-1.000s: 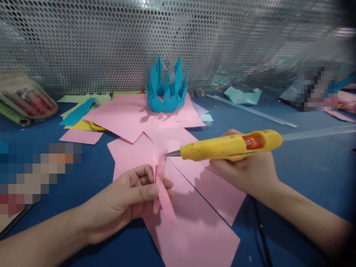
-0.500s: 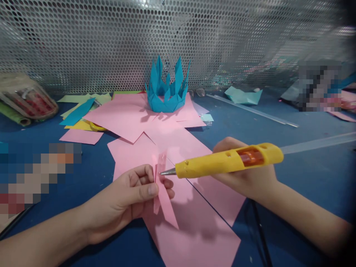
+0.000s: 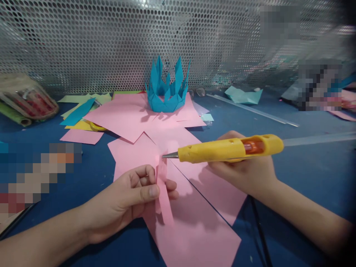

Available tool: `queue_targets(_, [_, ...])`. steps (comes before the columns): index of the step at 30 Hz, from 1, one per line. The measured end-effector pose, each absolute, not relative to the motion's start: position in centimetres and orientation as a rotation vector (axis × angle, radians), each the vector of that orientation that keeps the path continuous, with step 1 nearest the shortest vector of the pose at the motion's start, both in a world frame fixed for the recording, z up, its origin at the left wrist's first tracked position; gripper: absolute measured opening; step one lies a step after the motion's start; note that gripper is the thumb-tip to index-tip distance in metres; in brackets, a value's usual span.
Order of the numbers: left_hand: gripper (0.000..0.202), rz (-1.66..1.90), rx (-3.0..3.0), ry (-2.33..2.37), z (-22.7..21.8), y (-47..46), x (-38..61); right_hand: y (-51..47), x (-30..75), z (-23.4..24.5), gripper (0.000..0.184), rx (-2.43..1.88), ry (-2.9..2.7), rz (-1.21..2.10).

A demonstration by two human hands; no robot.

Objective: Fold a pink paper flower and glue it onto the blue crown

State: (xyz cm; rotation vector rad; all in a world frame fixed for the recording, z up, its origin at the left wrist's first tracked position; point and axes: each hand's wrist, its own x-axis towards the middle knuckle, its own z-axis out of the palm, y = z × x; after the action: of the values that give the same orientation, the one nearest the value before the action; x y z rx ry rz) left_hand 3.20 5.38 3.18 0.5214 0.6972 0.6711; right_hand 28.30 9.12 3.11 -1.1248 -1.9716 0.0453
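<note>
Between the thumb and fingers of my left hand [image 3: 136, 194] is a narrow folded pink paper strip [image 3: 164, 200], held upright with its lower end hanging free. My right hand [image 3: 244, 174] is closed around a yellow hot glue gun [image 3: 211, 150], with a clear glue stick [image 3: 317, 139] sticking out of its back end. The metal nozzle [image 3: 170, 155] points left and is at the top of the strip; whether it touches the paper I cannot tell. Beneath both hands lie large pink paper sheets [image 3: 203, 237].
A blue folded paper crown [image 3: 167, 102] stands on pink sheets at the back. Paper scraps [image 3: 79, 113] and a jar [image 3: 30, 98] are at left. Another glue stick [image 3: 253, 110] and a pale green folded paper [image 3: 243, 95] lie back right, before a perforated metal panel [image 3: 111, 44].
The glue gun's nozzle has moved up along the strip, from its middle to its top. The strip has turned slightly more upright in my left hand.
</note>
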Motion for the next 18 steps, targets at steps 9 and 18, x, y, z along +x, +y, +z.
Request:
queue_targets(9, [0.022,0.678,0.501,0.691,3.58,5.30,3.30,9.00,28.45,3.37,0.014,-1.067,-2.050,0.188])
queue_targets(18, [0.030,0.653,0.550,0.726,4.17,5.48,3.32,8.92,28.51,3.53,0.015,-1.060,-2.049,0.312])
